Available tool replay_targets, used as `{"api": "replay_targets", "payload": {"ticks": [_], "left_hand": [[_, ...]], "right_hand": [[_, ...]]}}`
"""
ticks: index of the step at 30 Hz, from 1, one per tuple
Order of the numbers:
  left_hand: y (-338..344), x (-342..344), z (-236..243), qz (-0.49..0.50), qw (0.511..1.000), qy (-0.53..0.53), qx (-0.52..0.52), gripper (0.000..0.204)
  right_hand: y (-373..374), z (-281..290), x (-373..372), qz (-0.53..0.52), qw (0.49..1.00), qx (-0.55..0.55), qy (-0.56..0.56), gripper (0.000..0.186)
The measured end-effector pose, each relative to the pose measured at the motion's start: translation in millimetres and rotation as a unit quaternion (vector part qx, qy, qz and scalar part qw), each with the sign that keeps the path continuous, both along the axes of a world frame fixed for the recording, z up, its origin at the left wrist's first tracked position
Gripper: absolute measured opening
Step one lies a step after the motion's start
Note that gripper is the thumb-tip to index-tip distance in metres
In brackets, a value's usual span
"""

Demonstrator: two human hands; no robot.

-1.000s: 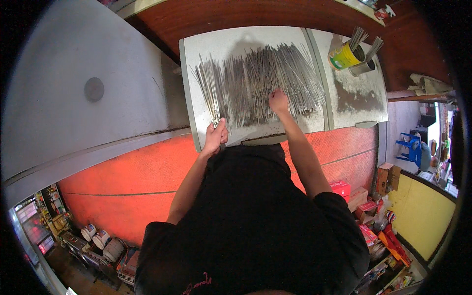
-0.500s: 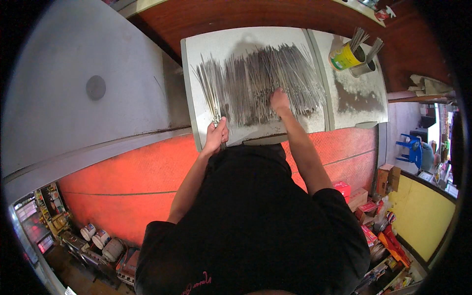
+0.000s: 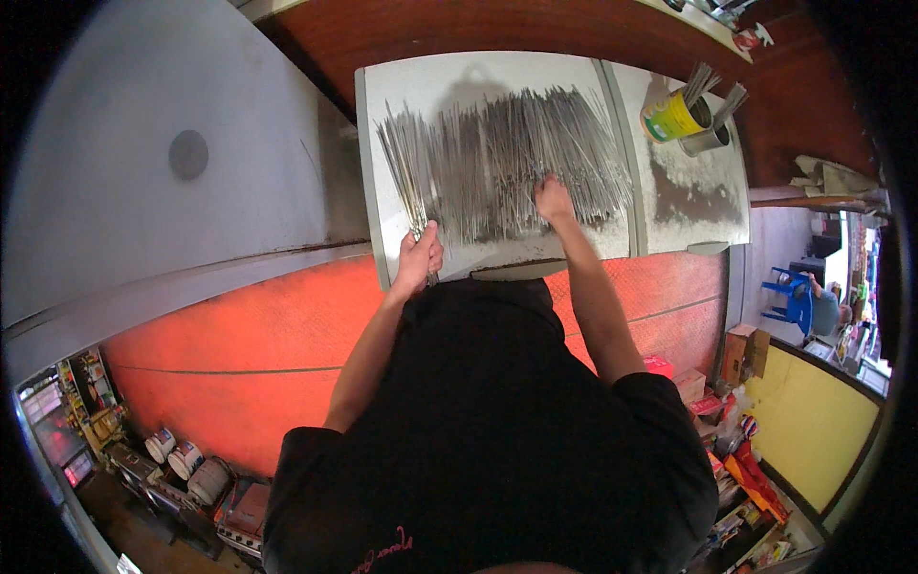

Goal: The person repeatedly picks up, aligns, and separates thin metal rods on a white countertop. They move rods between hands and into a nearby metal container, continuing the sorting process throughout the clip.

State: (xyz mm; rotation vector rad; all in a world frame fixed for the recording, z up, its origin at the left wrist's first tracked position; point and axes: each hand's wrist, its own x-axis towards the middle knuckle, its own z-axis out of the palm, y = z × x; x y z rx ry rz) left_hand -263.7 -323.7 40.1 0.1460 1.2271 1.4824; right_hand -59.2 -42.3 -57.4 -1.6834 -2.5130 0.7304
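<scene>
A wide layer of thin metal skewers (image 3: pixel 521 163) lies side by side on a pale, stained lid (image 3: pixel 459 72), their ends pointing away from me and toward me. My left hand (image 3: pixel 419 256) is closed around the near ends of a bundle of skewers (image 3: pixel 405 167) at the layer's left side. Over the near part of the layer, right of its middle, my right hand (image 3: pixel 554 200) has its fingers pinched together on the skewers. How many it grips is hidden by the fingers.
On the lid's right section stand a yellow tin (image 3: pixel 673 117) and a metal can (image 3: pixel 706 143), both holding more skewers. A grey metal surface (image 3: pixel 172 220) lies to the left. Beyond the lid runs a brown wooden panel (image 3: pixel 497 29). A person sits by a blue chair (image 3: pixel 792 297) at far right.
My right hand has shifted slightly to the right and nearer along the skewers. My left hand keeps its bundle in almost the same place. The seated person at far right shows more.
</scene>
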Motion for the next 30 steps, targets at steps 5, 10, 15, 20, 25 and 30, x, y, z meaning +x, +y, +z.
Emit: {"api": "replay_targets", "payload": {"ticks": [5, 10, 15, 20, 25, 30], "left_hand": [[-1.7, -1.1, -6.3, 0.004, 1.0, -0.014, 0.006, 0.046], [-0.6, 0.0, -5.9, 0.014, 1.0, -0.021, 0.004, 0.046], [-0.6, -0.7, -5.9, 0.012, 1.0, -0.021, 0.01, 0.047], [3.3, -1.0, 2.3, 0.004, 0.999, -0.03, 0.01, 0.047], [-2.8, -1.2, -2.9, 0.027, 0.999, -0.033, 0.01, 0.044], [-3.8, -1.4, -5.5, 0.025, 0.999, -0.038, 0.012, 0.043]], "right_hand": [[-2.2, -11.5, 7.5, -0.043, 0.997, -0.014, 0.064, 0.028], [-35.6, -2.1, -5.8, 0.151, 0.974, 0.16, 0.059, 0.021], [-103.8, -0.5, -77.6, 0.213, 0.966, 0.138, 0.041, 0.019], [-117.8, -30.8, -105.5, 0.229, 0.971, 0.025, -0.063, 0.027], [-109.3, 44.3, -107.6, 0.096, 0.992, -0.084, -0.014, 0.026], [-42.0, 25.2, -54.2, 0.024, 0.995, 0.098, 0.023, 0.025]]}}
